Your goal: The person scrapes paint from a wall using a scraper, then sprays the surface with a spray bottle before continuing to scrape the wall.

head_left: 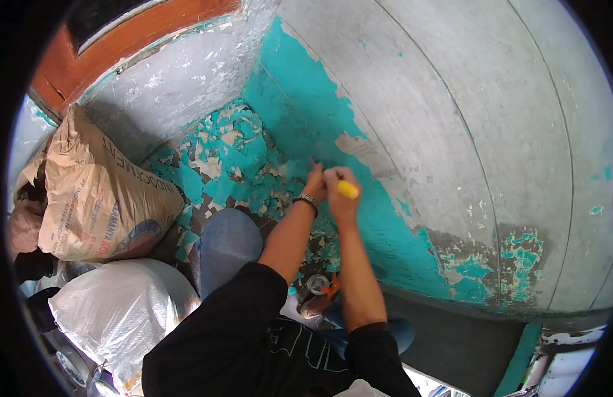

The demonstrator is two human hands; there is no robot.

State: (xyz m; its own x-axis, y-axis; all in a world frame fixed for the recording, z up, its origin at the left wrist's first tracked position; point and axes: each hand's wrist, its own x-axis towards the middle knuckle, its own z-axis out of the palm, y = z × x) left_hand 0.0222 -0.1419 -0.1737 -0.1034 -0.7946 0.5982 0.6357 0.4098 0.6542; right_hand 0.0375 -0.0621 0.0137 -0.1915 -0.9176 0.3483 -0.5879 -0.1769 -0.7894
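Note:
My right hand [341,198] is closed around a yellow-handled tool [348,190]; the butt of its handle points back toward me. Just to the left and touching it, my left hand [314,186] is closed at the front part of the tool, with a dark band on the wrist. The working end is hidden and blurred at the wall. Both hands are low against a turquoise painted wall [300,92]. Peeled turquoise and whitish paint flakes [224,155] lie in a heap in the corner beside my left hand.
A brown paper cement sack [108,198] leans at the left, with a full white woven sack [124,304] in front of it. Below my arms are a clear glass [316,284] and an orange object [331,287]. Bare grey wall [452,132] rises at the right.

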